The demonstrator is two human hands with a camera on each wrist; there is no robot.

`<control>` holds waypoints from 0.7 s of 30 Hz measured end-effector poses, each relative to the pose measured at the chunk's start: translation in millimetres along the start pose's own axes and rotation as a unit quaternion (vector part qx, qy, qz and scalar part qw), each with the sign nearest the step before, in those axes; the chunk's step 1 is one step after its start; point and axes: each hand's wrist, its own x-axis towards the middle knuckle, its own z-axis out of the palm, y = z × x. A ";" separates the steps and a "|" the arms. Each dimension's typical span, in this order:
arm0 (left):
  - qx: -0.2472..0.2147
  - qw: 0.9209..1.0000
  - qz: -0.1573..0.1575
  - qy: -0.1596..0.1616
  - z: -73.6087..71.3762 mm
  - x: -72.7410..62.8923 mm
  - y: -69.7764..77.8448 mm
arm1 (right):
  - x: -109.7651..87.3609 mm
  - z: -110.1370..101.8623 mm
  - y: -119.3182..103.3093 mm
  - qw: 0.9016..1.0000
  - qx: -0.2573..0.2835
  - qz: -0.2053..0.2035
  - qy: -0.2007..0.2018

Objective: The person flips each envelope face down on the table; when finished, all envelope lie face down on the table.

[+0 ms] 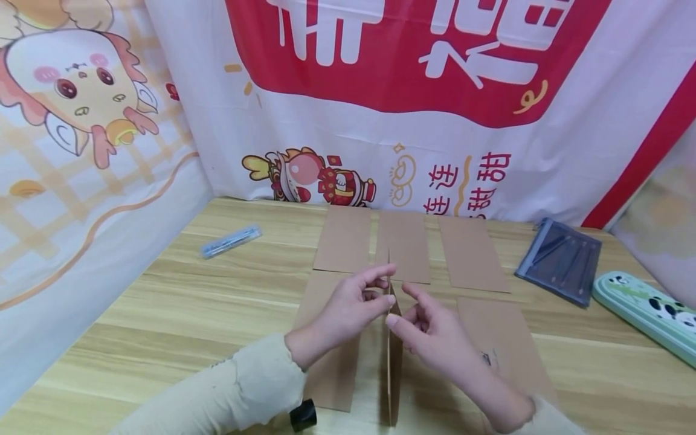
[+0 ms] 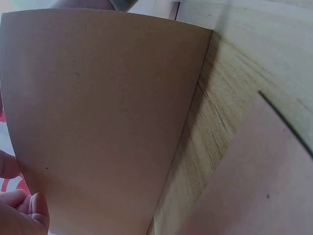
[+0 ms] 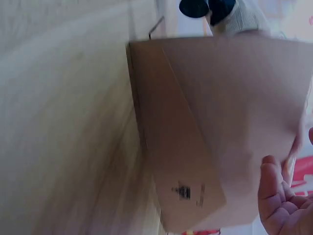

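A thin brown cardboard piece (image 1: 393, 374) stands on its long edge, its two layers slightly apart along the top. My left hand (image 1: 350, 308) holds its upper edge from the left, with the thumb on it and the index finger reaching past the edge. From the other side my right hand (image 1: 432, 332) grips the same edge, its thumb against the cardboard and the other fingers curled. In the right wrist view, a small black print marks a darker layer (image 3: 181, 161) low on the piece. The left wrist view shows a plain brown face (image 2: 107, 112), gently bowed.
Flat brown pieces lie around: a far-left one (image 1: 342, 241), a far-middle one (image 1: 408, 241), a far-right one (image 1: 473, 254), a near-left one (image 1: 331, 368) and a near-right one (image 1: 516, 344). A blue pen packet (image 1: 231, 241), a dark zip pouch (image 1: 560, 260) and a panda pencil case (image 1: 647, 314) flank them.
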 end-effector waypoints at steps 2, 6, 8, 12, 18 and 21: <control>0.000 1.000 0.003 0.000 -0.5 -0.2 0.3 | -2.3 4.6 -2.0 1.000 -0.017 -0.002 0.001; -0.001 1.000 0.011 0.001 -1.3 -0.6 0.6 | -4.5 11.9 -1.5 0.999 -0.029 -0.011 -0.013; 0.000 1.000 0.017 0.002 -1.5 -0.8 0.0 | -4.2 14.0 -0.4 0.999 -0.024 -0.012 -0.023; -0.002 1.000 0.029 -0.001 -2.5 -0.9 -2.4 | -2.4 15.4 0.8 0.999 -0.007 0.004 -0.034; -0.011 1.000 0.005 -0.014 -5.0 -2.2 -5.5 | -0.9 15.1 1.4 0.998 0.031 0.018 -0.048; -0.022 1.000 0.003 -0.023 -4.9 -2.6 -7.4 | -1.2 14.2 1.7 0.998 0.037 0.020 -0.051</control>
